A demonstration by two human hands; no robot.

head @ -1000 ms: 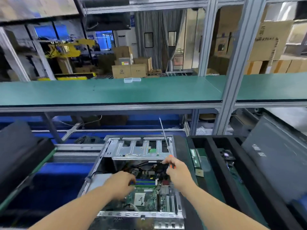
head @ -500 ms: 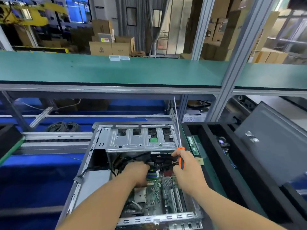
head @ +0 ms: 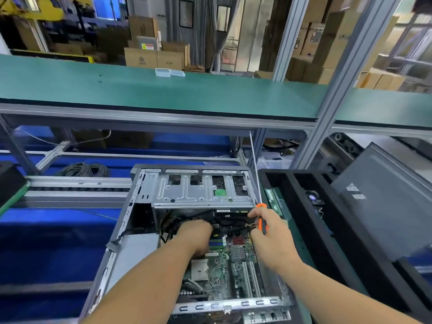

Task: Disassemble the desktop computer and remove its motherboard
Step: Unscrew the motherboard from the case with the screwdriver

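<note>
head view: hands (head: 233,235) over green motherboard (head: 219,270).

We are looking through a single head-worn wide-angle camera, facing forward and down into the open computer case (head: 194,230) from close above. It is taking in both forearms near the bottom edge, and the green shelf (head: 163,92) and stacked cartons farther off.

Left hand (head: 195,235) pushed deeper toward the cables at frame centre, right hand (head: 271,239) with screwdriver (head: 259,206) shifted right, view tilted downward
</note>
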